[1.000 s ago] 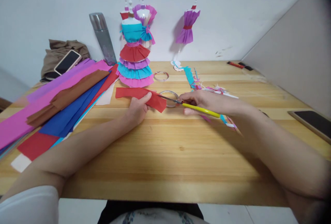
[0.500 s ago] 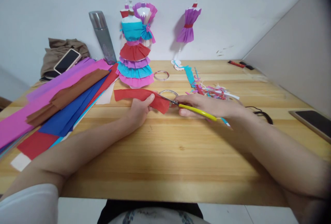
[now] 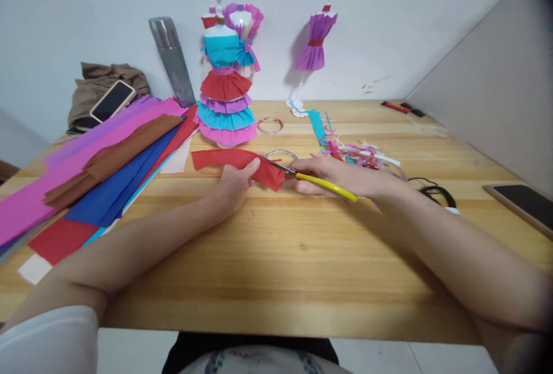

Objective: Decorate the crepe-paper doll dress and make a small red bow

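Observation:
Pinched between thumb and fingers of my left hand (image 3: 235,184) is a strip of red crepe paper (image 3: 216,158), held just above the table. My right hand (image 3: 328,175) is closed around a pair of scissors with yellow handles (image 3: 326,186). The metal blades lie along the upper edge at the strip's right end, touching the paper. Behind my left hand stands a small dress form (image 3: 225,86) in tiered blue, red, purple and pink paper. Part of a tape roll (image 3: 281,153) shows behind the scissors.
Folded coloured paper sheets (image 3: 125,172) fan out at the left, beside a phone (image 3: 113,101) and a leaning flask (image 3: 173,60). Paper scraps (image 3: 363,154) lie behind my right hand. A form in a purple dress (image 3: 314,45) stands at the back. Another phone (image 3: 525,204) lies far right.
The scissors have moved slightly left, their blades further along the red strip's edge. My right hand has shifted left with them, while my left hand stays almost still.

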`<state>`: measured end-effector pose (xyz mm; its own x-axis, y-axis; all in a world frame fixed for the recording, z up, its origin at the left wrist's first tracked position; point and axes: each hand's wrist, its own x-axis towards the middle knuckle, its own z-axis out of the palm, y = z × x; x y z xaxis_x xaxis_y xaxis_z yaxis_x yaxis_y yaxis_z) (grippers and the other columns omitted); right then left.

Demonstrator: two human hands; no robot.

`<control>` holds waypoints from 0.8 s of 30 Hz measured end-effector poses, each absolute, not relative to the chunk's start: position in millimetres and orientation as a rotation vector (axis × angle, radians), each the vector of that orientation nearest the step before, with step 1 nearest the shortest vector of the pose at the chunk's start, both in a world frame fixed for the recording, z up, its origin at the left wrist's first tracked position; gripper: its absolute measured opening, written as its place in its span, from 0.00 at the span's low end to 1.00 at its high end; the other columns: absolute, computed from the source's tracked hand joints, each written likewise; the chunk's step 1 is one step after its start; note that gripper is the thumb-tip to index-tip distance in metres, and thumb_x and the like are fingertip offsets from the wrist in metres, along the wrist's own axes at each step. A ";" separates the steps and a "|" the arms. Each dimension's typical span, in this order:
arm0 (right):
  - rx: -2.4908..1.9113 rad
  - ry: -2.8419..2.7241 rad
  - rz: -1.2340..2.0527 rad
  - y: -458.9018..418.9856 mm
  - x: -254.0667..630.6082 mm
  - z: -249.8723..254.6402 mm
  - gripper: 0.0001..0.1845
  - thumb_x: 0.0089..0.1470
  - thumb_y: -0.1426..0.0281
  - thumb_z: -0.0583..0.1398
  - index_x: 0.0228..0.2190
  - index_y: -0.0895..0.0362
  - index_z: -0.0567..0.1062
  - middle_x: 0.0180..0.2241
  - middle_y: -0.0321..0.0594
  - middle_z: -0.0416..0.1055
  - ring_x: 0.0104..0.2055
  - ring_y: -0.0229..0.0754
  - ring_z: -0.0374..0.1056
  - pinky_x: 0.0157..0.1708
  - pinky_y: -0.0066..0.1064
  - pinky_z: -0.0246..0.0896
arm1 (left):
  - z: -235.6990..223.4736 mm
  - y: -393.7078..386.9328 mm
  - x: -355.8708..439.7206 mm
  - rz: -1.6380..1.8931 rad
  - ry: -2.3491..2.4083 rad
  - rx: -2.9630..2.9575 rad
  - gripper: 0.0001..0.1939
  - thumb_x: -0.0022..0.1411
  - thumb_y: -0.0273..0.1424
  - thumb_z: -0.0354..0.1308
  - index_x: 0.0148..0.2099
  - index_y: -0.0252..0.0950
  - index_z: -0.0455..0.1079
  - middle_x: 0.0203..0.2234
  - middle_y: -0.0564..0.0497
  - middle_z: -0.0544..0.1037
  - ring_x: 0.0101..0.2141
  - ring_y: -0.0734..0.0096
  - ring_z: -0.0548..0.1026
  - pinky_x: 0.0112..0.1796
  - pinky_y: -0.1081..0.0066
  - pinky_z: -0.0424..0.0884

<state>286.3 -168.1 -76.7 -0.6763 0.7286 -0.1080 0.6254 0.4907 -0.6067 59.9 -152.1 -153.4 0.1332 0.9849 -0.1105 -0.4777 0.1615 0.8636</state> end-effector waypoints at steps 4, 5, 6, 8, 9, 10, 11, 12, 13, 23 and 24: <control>-1.211 -2.529 0.961 -164.9 286.4 -83.3 0.36 0.62 0.38 0.55 0.46 0.58 0.80 0.39 0.47 0.77 0.39 0.51 0.70 0.39 0.39 0.64 | -153.3 -150.5 58.9 1.226 0.780 0.778 0.16 0.52 0.35 0.76 0.38 0.33 0.77 0.32 0.46 0.85 0.36 0.59 0.85 0.39 0.64 0.79; -1.199 -2.517 0.972 -164.4 286.5 -84.4 0.37 0.62 0.39 0.55 0.47 0.59 0.80 0.40 0.48 0.78 0.40 0.51 0.71 0.41 0.39 0.65 | -153.3 -149.4 58.6 1.229 0.776 0.763 0.16 0.53 0.36 0.75 0.38 0.33 0.77 0.31 0.46 0.85 0.37 0.59 0.85 0.39 0.64 0.79; -1.183 -2.504 0.983 -164.2 286.6 -84.8 0.37 0.62 0.39 0.56 0.48 0.59 0.80 0.42 0.49 0.78 0.42 0.52 0.71 0.42 0.40 0.65 | -153.3 -148.2 58.3 1.233 0.774 0.739 0.16 0.53 0.37 0.75 0.38 0.33 0.76 0.31 0.46 0.85 0.37 0.59 0.85 0.39 0.65 0.78; -1.177 -2.482 1.006 -164.7 286.5 -82.9 0.37 0.62 0.39 0.56 0.48 0.60 0.80 0.42 0.49 0.78 0.42 0.52 0.71 0.43 0.40 0.65 | -152.9 -145.6 57.8 1.245 0.770 0.682 0.16 0.55 0.40 0.74 0.38 0.34 0.76 0.32 0.47 0.85 0.37 0.60 0.85 0.38 0.66 0.78; -1.187 -2.475 1.020 -165.4 286.2 -80.6 0.37 0.61 0.39 0.57 0.46 0.60 0.80 0.41 0.49 0.78 0.41 0.51 0.70 0.41 0.39 0.64 | -152.5 -144.5 57.7 1.250 0.765 0.657 0.17 0.56 0.41 0.73 0.38 0.35 0.76 0.32 0.47 0.85 0.38 0.60 0.85 0.38 0.66 0.78; -1.202 -2.468 1.037 -166.3 285.9 -77.8 0.37 0.61 0.38 0.56 0.44 0.60 0.79 0.39 0.48 0.77 0.39 0.49 0.69 0.40 0.39 0.63 | -151.9 -143.8 57.7 1.256 0.762 0.639 0.17 0.56 0.41 0.73 0.38 0.35 0.75 0.33 0.47 0.85 0.38 0.60 0.85 0.38 0.66 0.78; -1.219 -2.460 1.058 -167.4 285.6 -74.7 0.37 0.61 0.38 0.56 0.43 0.60 0.79 0.37 0.46 0.76 0.37 0.48 0.67 0.38 0.38 0.62 | -151.4 -143.4 57.8 1.265 0.761 0.628 0.16 0.56 0.41 0.73 0.37 0.35 0.75 0.33 0.47 0.85 0.39 0.59 0.85 0.39 0.65 0.78; -1.232 -2.454 1.080 -168.5 285.3 -71.6 0.37 0.60 0.37 0.56 0.42 0.60 0.78 0.35 0.45 0.74 0.36 0.46 0.66 0.37 0.37 0.61 | -150.9 -143.4 57.9 1.275 0.762 0.625 0.16 0.55 0.40 0.74 0.37 0.36 0.74 0.33 0.47 0.85 0.40 0.59 0.85 0.40 0.65 0.78; -1.240 -2.448 1.101 -169.4 285.1 -68.8 0.37 0.60 0.37 0.56 0.42 0.60 0.78 0.33 0.44 0.73 0.35 0.45 0.65 0.36 0.37 0.60 | -150.4 -143.9 58.2 1.286 0.766 0.629 0.16 0.55 0.39 0.74 0.36 0.36 0.73 0.32 0.48 0.85 0.40 0.58 0.85 0.40 0.65 0.79; -1.236 -2.451 1.141 -172.8 285.0 -64.0 0.32 0.60 0.39 0.58 0.39 0.56 0.76 0.29 0.41 0.70 0.36 0.47 0.65 0.35 0.36 0.61 | -148.1 -149.2 59.2 1.299 0.775 0.696 0.12 0.55 0.31 0.73 0.35 0.36 0.71 0.31 0.48 0.84 0.42 0.58 0.85 0.44 0.62 0.81; -1.224 -2.449 1.133 -172.2 284.5 -65.2 0.32 0.60 0.39 0.58 0.39 0.56 0.77 0.31 0.42 0.72 0.37 0.48 0.66 0.37 0.37 0.62 | -148.0 -149.1 59.3 1.300 0.778 0.697 0.12 0.55 0.30 0.73 0.35 0.36 0.71 0.31 0.48 0.84 0.42 0.58 0.85 0.45 0.62 0.81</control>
<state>284.5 -172.2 -65.2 -0.6455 0.7452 -0.1671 0.6097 0.3711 -0.7004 59.3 -149.1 -148.0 0.0951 0.9896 -0.1076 -0.5620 0.1425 0.8148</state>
